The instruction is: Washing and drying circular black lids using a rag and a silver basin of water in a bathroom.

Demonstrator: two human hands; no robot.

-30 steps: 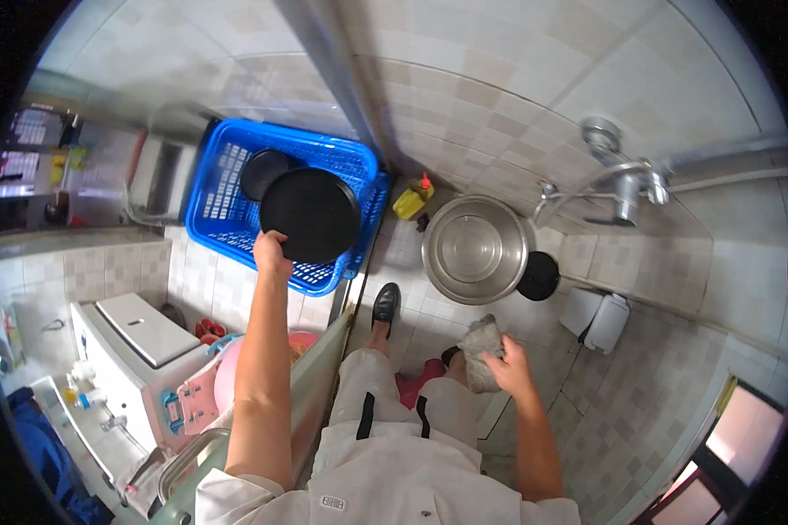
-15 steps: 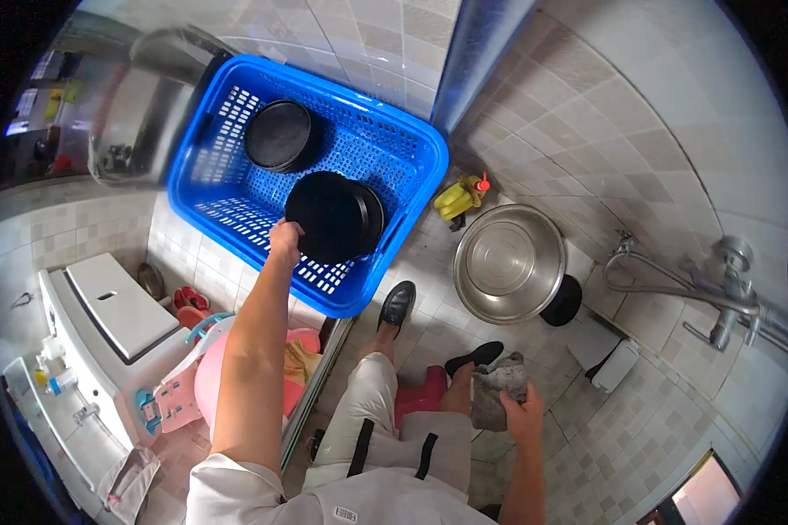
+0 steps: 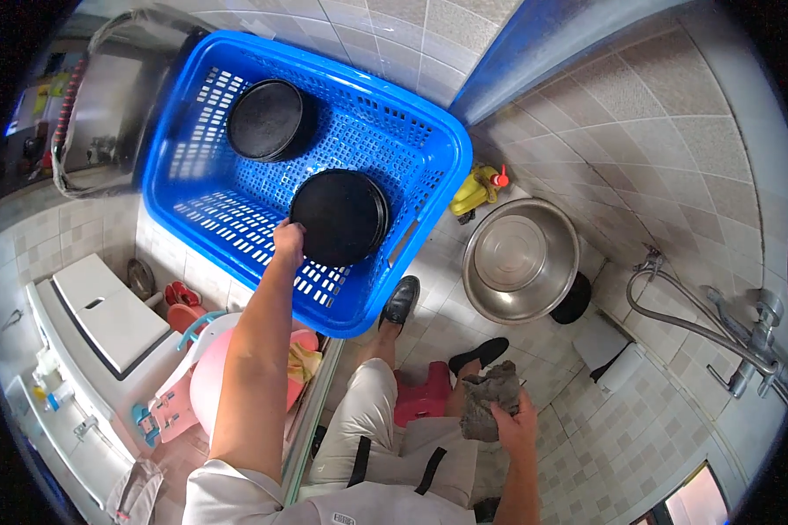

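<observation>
My left hand [image 3: 290, 241] is closed on the near-left rim of a round black pan [image 3: 337, 215] inside a blue perforated plastic basket [image 3: 460, 166]. This pan lies over another dark pan, whose edge shows along the right side. A second stack of round black pans [image 3: 266, 120] stands at the basket's far left. Down by my lap, my right hand [image 3: 515, 425] grips a crumpled grey cloth [image 3: 490, 398]. Part of that cloth hides behind my fingers.
A wide metal basin [image 3: 565, 271] stands on the tiled floor at right, beside a yellow bottle with a red cap [image 3: 477, 191]. Wall taps with a hose [image 3: 753, 341] jut out at far right. A pink stool [image 3: 425, 394] is between my legs; a white washing machine [image 3: 109, 306] stands left.
My left hand has shifted the black pan slightly right, so it now covers most of the pan beneath. The cloth in my right hand has changed its folds. The whole view has shifted a little.
</observation>
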